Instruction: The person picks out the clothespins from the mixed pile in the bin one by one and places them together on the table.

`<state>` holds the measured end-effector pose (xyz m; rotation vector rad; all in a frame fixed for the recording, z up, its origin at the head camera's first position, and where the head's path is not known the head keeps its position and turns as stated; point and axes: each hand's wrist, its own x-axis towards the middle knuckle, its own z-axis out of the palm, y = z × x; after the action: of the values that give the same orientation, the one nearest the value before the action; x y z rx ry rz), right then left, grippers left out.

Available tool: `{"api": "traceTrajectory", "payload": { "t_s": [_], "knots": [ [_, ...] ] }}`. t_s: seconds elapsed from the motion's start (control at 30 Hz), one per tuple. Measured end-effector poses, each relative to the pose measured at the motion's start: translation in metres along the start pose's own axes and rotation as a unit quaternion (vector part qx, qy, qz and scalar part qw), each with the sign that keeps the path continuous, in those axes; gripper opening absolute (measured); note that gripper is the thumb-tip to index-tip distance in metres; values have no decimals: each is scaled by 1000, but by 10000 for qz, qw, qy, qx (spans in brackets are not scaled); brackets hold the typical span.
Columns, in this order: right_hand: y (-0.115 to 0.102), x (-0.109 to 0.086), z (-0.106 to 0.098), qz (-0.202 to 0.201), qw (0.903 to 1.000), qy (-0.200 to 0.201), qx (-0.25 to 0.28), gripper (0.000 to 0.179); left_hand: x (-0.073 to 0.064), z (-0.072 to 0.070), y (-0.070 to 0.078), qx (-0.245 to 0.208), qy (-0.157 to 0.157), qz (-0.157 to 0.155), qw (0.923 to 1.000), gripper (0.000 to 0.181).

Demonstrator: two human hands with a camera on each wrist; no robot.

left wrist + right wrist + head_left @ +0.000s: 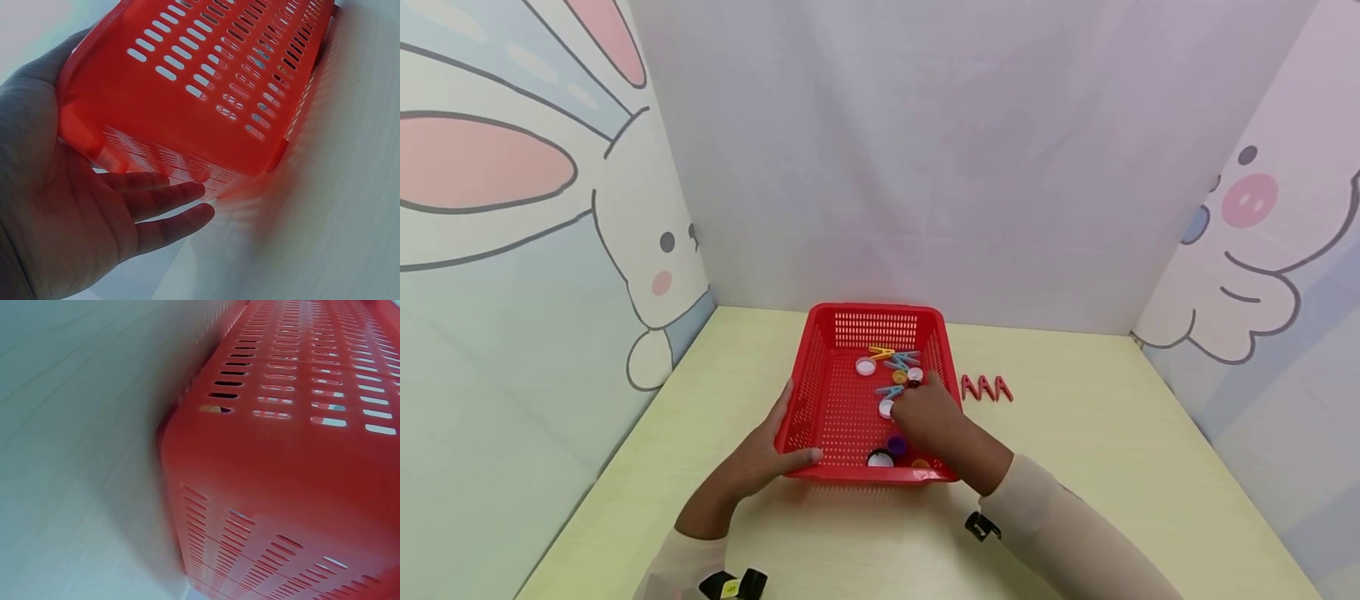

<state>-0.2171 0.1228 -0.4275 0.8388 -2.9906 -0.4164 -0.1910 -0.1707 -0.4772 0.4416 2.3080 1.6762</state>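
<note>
A red perforated plastic basket point(850, 474) stands on the table. My left hand point(756, 461) grips its near left corner, with the thumb over the rim and the fingers along the outside; in the left wrist view these fingers point(165, 203) lie fairly straight. My right hand point(931, 418) reaches over the right side into the basket, beside a white bottle cap point(887, 408) and a blue clothespin point(889, 391). Its fingertips are hidden, so I cannot tell whether it holds anything. The right wrist view shows only the basket's outer wall point(269, 462) and the table.
Inside the basket lie a yellow clothespin point(882, 352), more blue clothespins point(901, 360), a purple cap point(897, 446), a black-rimmed cap point(880, 458) and other caps. Three red clothespins point(986, 387) lie in a row on the table point(1075, 467), right of the basket. Walls enclose the table's back and sides.
</note>
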Motion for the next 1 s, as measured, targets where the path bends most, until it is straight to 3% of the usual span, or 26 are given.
{"api": "traceTrajectory", "payload": {
  "t_s": [0.27, 0.67, 0.87, 1.0],
  "knots": [
    [1, 1, -2, -48, 9981, 422, 454, 57, 0, 1, -1, 129, 71, -91, 9999, 131],
    [1, 1, -8, 97, 9952, 204, 954, 62, -1, 0, 0, 164, 87, -154, 9997, 132],
    [0, 1, -12, 566, 9864, 65, 1541, 54, -1, 0, 0, 181, 92, -174, 9996, 132],
    [1, 1, -13, 543, 9811, 168, 1850, 50, 0, 0, 0, 203, 102, -155, 9996, 132]
  ]
}}
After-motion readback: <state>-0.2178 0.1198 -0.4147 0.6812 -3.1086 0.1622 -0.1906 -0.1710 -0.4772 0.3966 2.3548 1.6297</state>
